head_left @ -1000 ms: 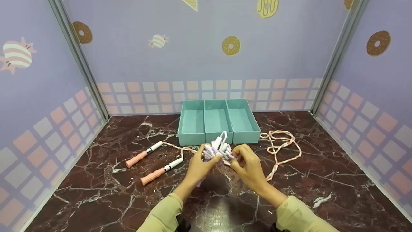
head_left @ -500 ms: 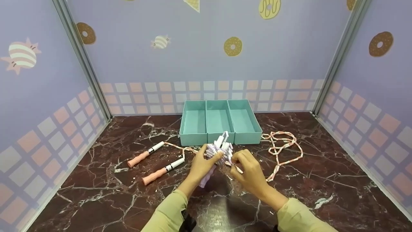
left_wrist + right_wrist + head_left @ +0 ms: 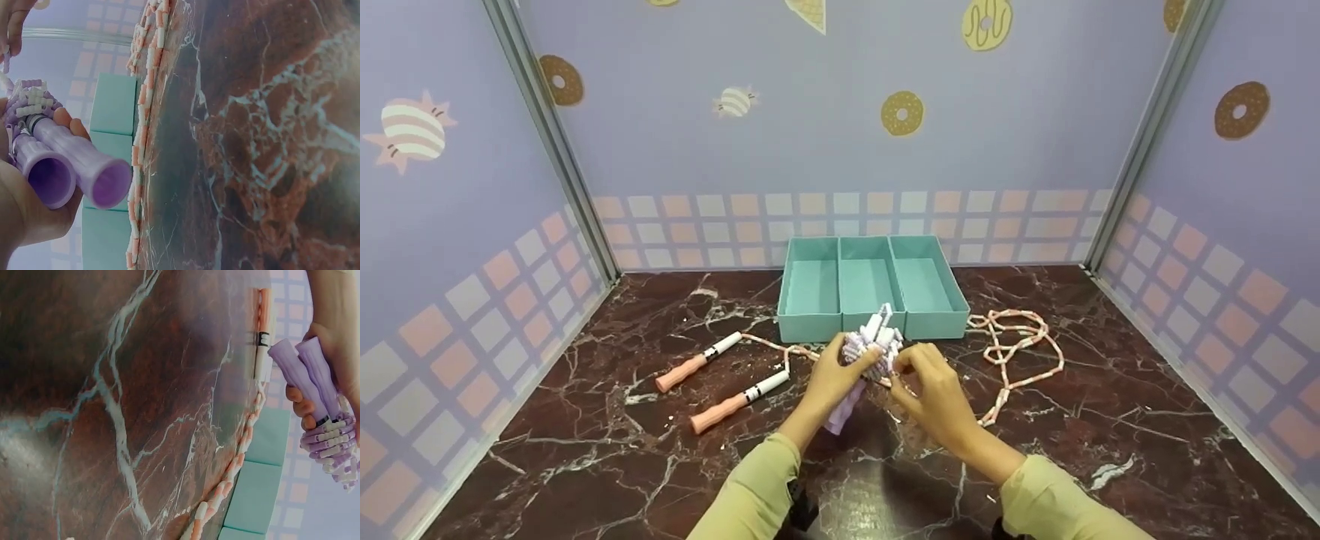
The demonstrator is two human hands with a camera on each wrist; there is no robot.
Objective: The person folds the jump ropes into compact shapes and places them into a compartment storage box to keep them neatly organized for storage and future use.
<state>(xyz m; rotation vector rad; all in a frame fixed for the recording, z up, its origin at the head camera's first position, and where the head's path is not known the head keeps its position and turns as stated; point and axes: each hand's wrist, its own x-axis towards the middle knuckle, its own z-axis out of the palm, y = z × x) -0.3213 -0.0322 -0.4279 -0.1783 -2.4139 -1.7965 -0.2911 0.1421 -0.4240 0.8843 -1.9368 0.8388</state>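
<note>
Dark marble table [image 3: 585, 480] with teal tray [image 3: 872, 324] and pink skipping rope [image 3: 1012, 352].

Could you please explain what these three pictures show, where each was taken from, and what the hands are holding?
There is no machine here: a person works with two bare hands. The wide picture comes from a camera on the head; the other two come from cameras on each wrist, so they look sideways. The left hand grips the two handles of a purple skipping rope, its beaded cord bunched on top. The right hand pinches that cord. On the marble table lie a pink skipping rope and a green box with three compartments, all showing bare floors.
</note>
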